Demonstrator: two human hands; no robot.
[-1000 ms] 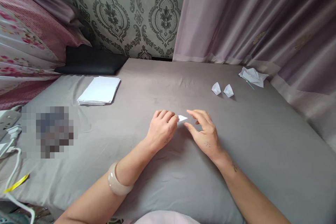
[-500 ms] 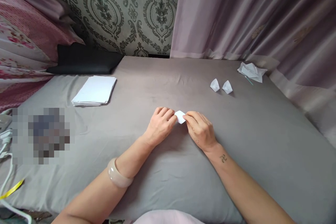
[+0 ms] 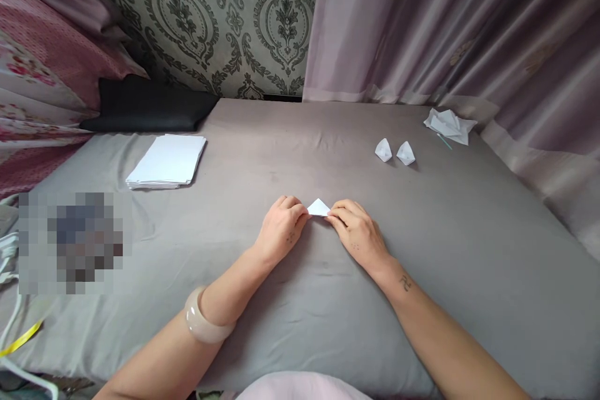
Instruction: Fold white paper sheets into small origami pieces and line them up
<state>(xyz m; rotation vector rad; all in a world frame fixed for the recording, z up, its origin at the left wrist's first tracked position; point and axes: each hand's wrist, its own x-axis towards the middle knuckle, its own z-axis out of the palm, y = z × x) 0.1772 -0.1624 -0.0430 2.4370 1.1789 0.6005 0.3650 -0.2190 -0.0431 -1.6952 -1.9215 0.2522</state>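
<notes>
Between my hands is a small white piece of folded paper (image 3: 319, 207), now a triangle with its point away from me and a straight near edge. My left hand (image 3: 282, 228) pinches its left corner, fingers closed. The right corner is pinched by my right hand (image 3: 359, 231), also closed. Beyond my right hand, two small folded paper shapes (image 3: 383, 150) stand side by side on the grey cloth (image 3: 290, 162).
A stack of white paper (image 3: 166, 161) lies at the left, in front of a black sheet (image 3: 150, 105). Crumpled white paper (image 3: 450, 126) and a thin green stick (image 3: 445, 141) sit at the far right. White cables (image 3: 17, 312) and a yellow strip (image 3: 21, 339) are at the left edge.
The paper between my hands has gone from a many-sided flat shape to a triangle. My hands have moved slightly apart, both still pinching it.
</notes>
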